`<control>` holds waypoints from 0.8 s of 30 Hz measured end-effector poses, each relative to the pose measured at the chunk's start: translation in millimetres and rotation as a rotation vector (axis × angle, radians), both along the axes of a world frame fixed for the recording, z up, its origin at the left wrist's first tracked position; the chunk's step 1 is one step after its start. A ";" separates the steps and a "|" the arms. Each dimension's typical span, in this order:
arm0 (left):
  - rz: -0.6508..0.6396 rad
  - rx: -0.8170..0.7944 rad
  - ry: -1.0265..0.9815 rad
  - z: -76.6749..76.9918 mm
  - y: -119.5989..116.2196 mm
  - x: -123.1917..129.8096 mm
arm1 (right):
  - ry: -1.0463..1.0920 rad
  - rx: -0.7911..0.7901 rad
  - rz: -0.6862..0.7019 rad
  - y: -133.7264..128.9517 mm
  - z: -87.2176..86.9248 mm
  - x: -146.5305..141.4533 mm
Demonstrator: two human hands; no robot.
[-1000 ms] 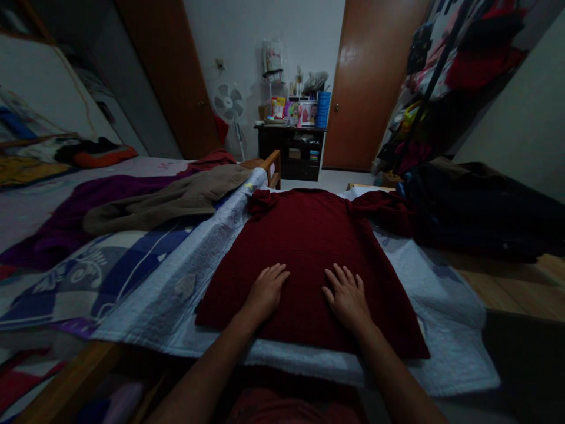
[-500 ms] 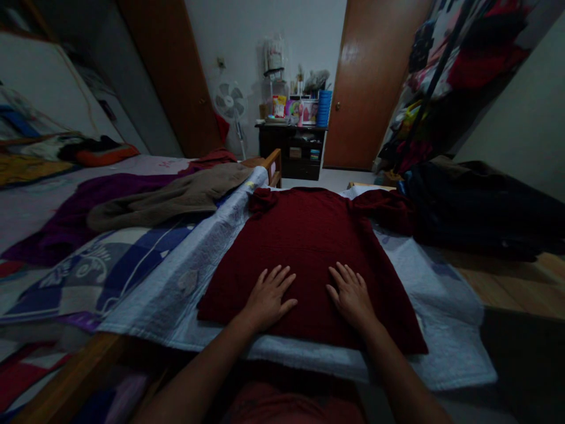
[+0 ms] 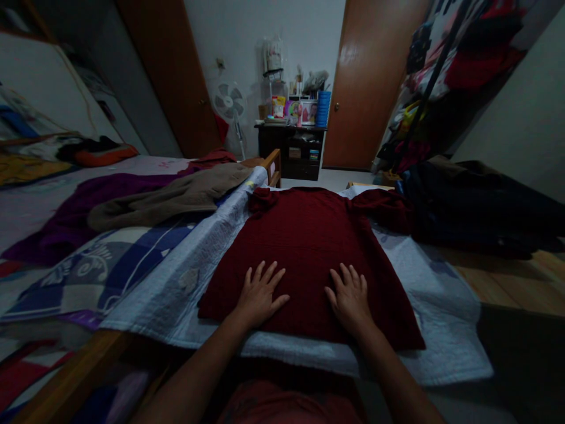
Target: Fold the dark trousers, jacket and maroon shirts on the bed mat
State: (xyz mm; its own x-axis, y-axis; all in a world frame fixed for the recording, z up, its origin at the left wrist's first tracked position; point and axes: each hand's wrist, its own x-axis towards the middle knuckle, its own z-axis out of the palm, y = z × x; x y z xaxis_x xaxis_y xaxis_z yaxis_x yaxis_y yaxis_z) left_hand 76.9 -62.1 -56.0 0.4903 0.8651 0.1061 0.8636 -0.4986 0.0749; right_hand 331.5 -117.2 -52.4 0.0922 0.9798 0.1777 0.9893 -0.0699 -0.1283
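Note:
A dark red garment (image 3: 304,235) lies spread out on a pale blue quilted cloth (image 3: 176,294), its two sleeves at the far corners. My left hand (image 3: 260,294) rests flat on the lower left part of the garment, fingers spread, holding nothing. On the lower right part lies my right hand (image 3: 350,294), palm down with its fingers apart, also holding nothing. The garment's near edge runs just in front of my wrists.
Folded dark clothes (image 3: 481,206) are stacked on a wooden surface (image 3: 507,282) at the right. A brown garment (image 3: 172,194) and a purple one (image 3: 57,229) lie on the left. Farther back are a fan (image 3: 229,103) and a black cabinet (image 3: 286,150).
My left hand has slid a little to the left over the garment, with its fingers spread wider. My right hand has barely moved, and its fingers are slightly more spread.

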 end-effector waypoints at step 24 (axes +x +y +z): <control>-0.015 0.003 -0.061 -2.0 -1.0 -7.3 | -0.023 -0.033 0.017 -27.5 -9.8 20.4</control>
